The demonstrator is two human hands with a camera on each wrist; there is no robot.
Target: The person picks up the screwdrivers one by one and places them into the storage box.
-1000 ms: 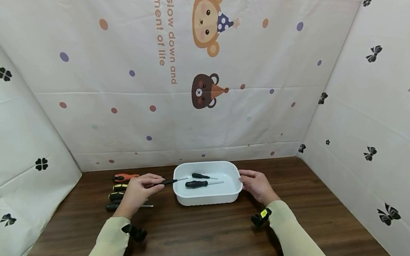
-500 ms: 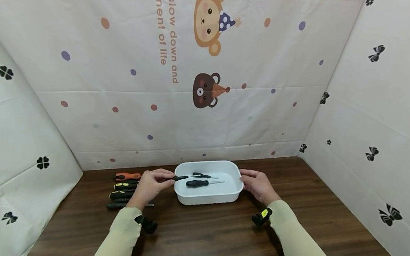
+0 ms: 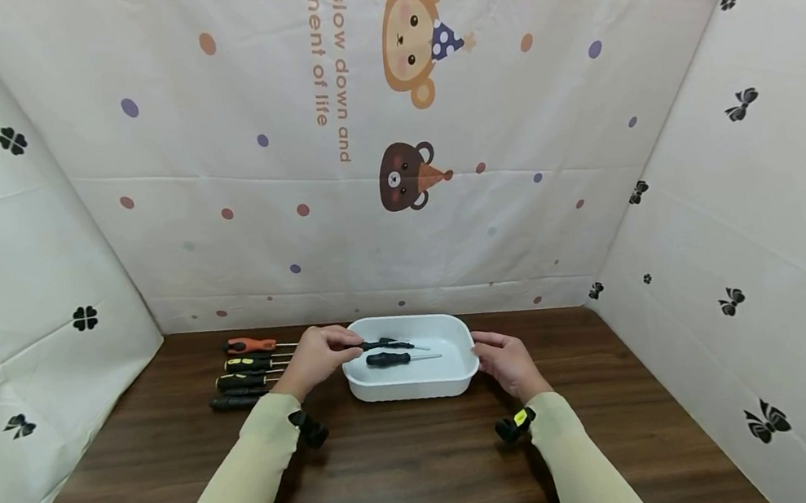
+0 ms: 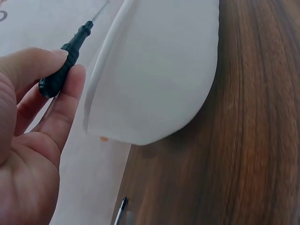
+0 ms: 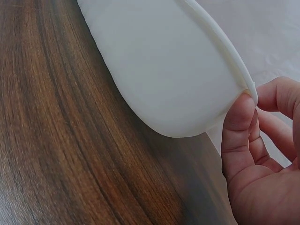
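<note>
A dark-handled screwdriver with a thin metal shaft is pinched between the thumb and fingers of my left hand, over the left rim of a white plastic tub. Inside the tub lie a black screwdriver and a smaller one, which the held screwdriver partly covers in the head view. My right hand grips the tub's right rim; the right wrist view shows the thumb on the outer side of that edge.
Left of the tub, several screwdrivers lie in a column on the dark wooden table, among them an orange-handled one and a black and yellow one. A printed white cloth hangs behind the table and along both sides.
My left hand has moved right with the screwdriver, from beside the tub to over its left edge, uncovering more of the screwdrivers on the table. The right hand stays on the rim.
</note>
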